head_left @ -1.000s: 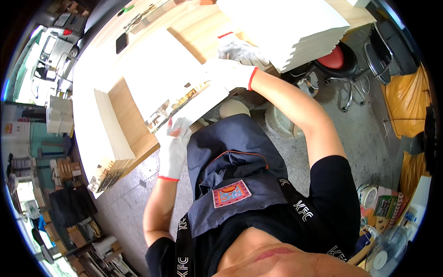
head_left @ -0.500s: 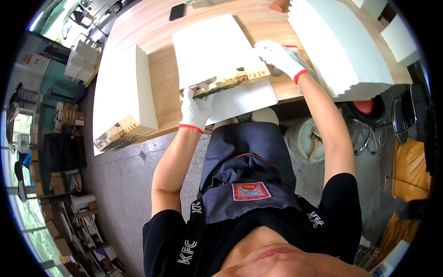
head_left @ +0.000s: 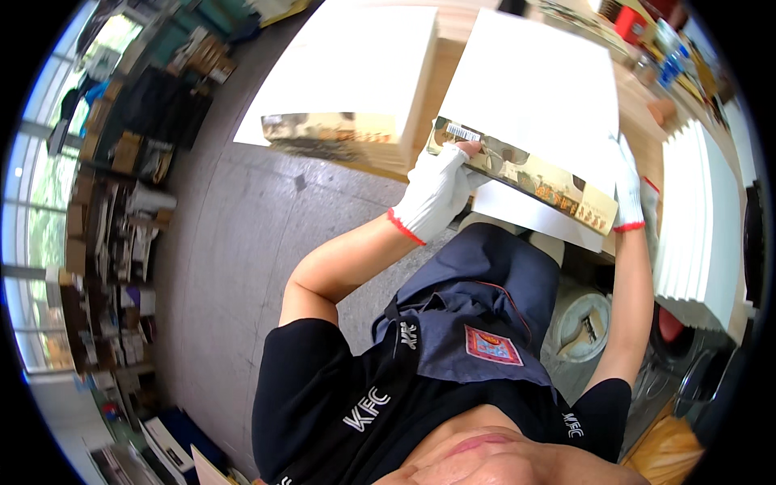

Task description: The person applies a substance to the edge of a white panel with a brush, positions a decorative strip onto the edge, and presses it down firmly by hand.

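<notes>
A stack of white sheets (head_left: pixel 533 89) with a brown printed strip along its near edge is between my hands. My left hand (head_left: pixel 436 190), in a white knit glove with a red cuff, grips its near left corner, thumb on top of the printed strip and the other fingers underneath. My right hand (head_left: pixel 626 184), gloved the same way, holds the near right side, fingers along the edge and partly hidden. Under the stack, a plain white sheet (head_left: pixel 525 210) sticks out toward me at the table edge.
Another tall stack of printed sheets (head_left: pixel 347 61) stands at the left. White folded sheets (head_left: pixel 699 218) are piled at the right. A red container (head_left: pixel 630 26) and a blue-marked bottle (head_left: pixel 672 66) are at the far right. Below the table is a round bucket (head_left: pixel 582 323).
My view has swung left, so the table appears farther right. My right hand has come from the stack's far right side to its near right edge. My left hand keeps its near-left hold.
</notes>
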Tool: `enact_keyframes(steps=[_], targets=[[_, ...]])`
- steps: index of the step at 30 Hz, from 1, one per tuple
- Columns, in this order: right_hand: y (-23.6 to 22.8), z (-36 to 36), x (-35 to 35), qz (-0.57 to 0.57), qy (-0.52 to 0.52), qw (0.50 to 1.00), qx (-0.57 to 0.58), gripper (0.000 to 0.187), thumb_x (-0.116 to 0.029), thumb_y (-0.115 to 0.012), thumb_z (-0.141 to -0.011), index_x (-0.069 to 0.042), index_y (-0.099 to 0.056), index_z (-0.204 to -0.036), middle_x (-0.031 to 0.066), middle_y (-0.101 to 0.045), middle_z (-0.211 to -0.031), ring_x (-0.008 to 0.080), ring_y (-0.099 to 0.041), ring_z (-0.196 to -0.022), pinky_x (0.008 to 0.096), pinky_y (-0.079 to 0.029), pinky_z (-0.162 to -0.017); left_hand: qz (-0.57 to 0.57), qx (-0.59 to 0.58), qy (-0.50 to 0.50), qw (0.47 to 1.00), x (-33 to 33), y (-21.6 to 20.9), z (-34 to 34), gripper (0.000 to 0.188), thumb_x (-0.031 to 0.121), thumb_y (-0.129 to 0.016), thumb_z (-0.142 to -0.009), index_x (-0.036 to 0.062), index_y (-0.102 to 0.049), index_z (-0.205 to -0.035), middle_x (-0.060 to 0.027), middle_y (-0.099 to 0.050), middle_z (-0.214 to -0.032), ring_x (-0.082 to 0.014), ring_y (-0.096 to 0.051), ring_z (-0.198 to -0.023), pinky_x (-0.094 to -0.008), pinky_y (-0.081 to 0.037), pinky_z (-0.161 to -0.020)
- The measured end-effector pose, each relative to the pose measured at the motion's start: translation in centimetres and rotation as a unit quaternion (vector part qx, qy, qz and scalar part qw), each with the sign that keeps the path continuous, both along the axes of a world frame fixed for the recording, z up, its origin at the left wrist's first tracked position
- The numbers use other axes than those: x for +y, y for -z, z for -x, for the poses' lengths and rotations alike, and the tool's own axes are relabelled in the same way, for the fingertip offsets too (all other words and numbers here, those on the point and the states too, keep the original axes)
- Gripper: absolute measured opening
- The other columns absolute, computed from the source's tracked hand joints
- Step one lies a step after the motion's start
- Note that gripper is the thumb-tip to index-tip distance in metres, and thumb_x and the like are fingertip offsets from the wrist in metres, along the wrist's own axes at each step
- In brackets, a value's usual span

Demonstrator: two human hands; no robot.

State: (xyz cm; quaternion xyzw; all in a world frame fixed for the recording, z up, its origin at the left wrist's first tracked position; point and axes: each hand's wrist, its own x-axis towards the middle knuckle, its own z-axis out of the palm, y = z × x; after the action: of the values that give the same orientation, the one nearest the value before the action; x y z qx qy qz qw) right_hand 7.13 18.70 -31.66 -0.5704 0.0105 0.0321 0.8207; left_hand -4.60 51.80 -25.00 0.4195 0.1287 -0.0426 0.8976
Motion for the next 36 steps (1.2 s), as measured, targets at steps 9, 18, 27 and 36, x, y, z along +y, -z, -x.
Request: enact_keyframes(steps=[9,18,27,36], targets=[[-1.6,-7.3,22.3,-0.121,-0.095,0.959,-0.237,0.055,-0.01,-0.045,-0.101,-0.004,-0.029,-0.153,0.0189,-0.051,-0.143,0.0266,-0.048,-0.135,0.0359,-0.04,-0.113,-0.371,-0.145,-0.231,0.888,19.8,-5.3,-1.2,0.034,0.021,-0.06,-0.097,-0.0058,-0.063,-0.116,-0.0099,-0.069,-0.098,-0.0135,-0.064,-0.086,-0.0249,-0.05,-0.074],[-4.3,-6.2,29.1,0.55,-0.002,0.812,-0.193,0.053,-0.058,-0.049,-0.093,-0.008,-0.063,-0.107,0.0151,-0.07,-0.11,0.0347,-0.064,-0.106,0.0438,-0.049,-0.087,-0.707,0.018,-0.171,0.686,28.8,1.3,-4.4,0.052,0.044,-0.063,-0.091,0.0032,-0.067,-0.123,-0.015,-0.069,-0.115,-0.0239,-0.065,-0.104,-0.0322,-0.047,-0.093],[-5.0,-5.4,28.8,0.567,-0.047,0.811,-0.134,0.05,-0.056,-0.048,-0.094,-0.011,-0.063,-0.108,0.0133,-0.07,-0.11,0.0332,-0.064,-0.106,0.0434,-0.049,-0.087,-0.684,0.004,-0.18,0.707,29.0,2.1,-4.8,0.055,0.046,-0.062,-0.091,0.0031,-0.065,-0.126,-0.0168,-0.069,-0.118,-0.0273,-0.065,-0.107,-0.0355,-0.047,-0.095],[-5.2,-5.5,29.4,0.587,-0.053,0.78,-0.212,0.057,-0.058,-0.045,-0.095,-0.009,-0.062,-0.119,0.0143,-0.07,-0.115,0.0322,-0.065,-0.111,0.0439,-0.05,-0.093,-0.656,0.025,-0.171,0.734,30.4,1.3,-4.8,0.054,0.038,-0.067,-0.088,0.0054,-0.062,-0.13,-0.0161,-0.067,-0.122,-0.0274,-0.066,-0.105,-0.0359,-0.05,-0.093]])
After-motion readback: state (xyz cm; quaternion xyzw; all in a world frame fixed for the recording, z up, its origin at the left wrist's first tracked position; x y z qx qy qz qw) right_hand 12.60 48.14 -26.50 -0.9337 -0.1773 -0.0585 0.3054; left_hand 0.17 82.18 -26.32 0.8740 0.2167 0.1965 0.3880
